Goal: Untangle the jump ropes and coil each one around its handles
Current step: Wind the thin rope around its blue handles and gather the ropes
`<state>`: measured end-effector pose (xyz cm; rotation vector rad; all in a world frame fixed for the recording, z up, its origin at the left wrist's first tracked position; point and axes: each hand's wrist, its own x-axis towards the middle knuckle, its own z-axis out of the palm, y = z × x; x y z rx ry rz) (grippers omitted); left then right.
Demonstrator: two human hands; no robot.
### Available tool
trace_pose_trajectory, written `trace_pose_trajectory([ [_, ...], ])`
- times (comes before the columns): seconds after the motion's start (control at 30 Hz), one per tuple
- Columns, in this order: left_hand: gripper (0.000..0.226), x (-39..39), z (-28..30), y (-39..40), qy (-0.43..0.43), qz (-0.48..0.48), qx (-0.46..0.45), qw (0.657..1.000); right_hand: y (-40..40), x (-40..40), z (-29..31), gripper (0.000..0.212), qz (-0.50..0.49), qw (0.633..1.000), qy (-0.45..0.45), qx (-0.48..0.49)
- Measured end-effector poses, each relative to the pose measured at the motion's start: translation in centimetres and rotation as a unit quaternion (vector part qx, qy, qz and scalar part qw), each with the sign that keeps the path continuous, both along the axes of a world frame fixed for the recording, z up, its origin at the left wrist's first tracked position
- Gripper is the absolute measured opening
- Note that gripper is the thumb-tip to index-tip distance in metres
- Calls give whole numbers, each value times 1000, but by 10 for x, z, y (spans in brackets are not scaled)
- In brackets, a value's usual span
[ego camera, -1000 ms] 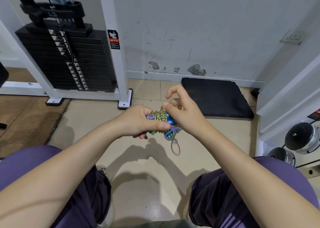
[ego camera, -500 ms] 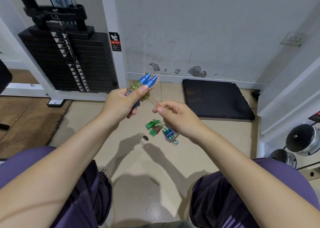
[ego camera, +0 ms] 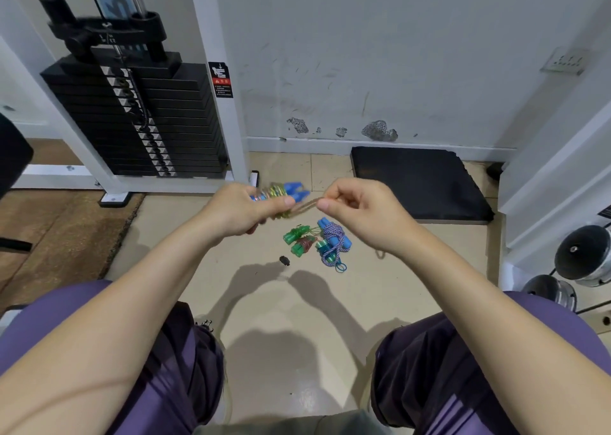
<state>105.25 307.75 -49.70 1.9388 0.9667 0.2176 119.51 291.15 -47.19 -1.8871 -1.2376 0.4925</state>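
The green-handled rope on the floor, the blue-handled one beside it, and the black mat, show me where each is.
green-handled rope [ego camera: 296,236], head view, on one green handle.
blue-handled rope [ego camera: 334,240], head view, on the coiled cord.
black mat [ego camera: 416,180], head view, on its top face.

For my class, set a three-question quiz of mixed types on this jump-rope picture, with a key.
1. True or false: the left hand grips a rope bundle with blue handles.
2. What does the right hand pinch? A) a dumbbell B) the loose rope end C) the black mat
3. Fill in: the green-handled rope and the blue-handled braided rope lie on the ____.

Key: 1 true; 2 B; 3 floor.
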Motion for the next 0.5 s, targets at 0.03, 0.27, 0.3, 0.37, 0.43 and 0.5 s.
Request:
trace_pose_trajectory([
  [0.03, 52, -1, 1, -3, 24, -55, -31, 998, -1, 2, 1, 13, 2, 1000, 1, 14],
  [0.27, 58, -1, 7, -27, 68, -269, -109, 955, 4, -11, -15, 18, 56, 998, 3, 29],
  [0.3, 54, -1, 9, -28, 47, -264, -113, 957, 5, -13, -16, 18, 46, 998, 14, 34],
  [0.37, 49, -2, 7, -29, 16, -268, -125, 955, 6, -15, -18, 19, 29, 998, 24, 44],
  [0.43, 45, -1, 3, -31, -6, -274, -146, 951, 7, -17, -19, 19, 25, 998, 29, 47],
  [0.5, 44, 0, 3, -32, -21, -269, -179, 946, 8, -19, -19, 21, 27, 998, 38, 50],
])
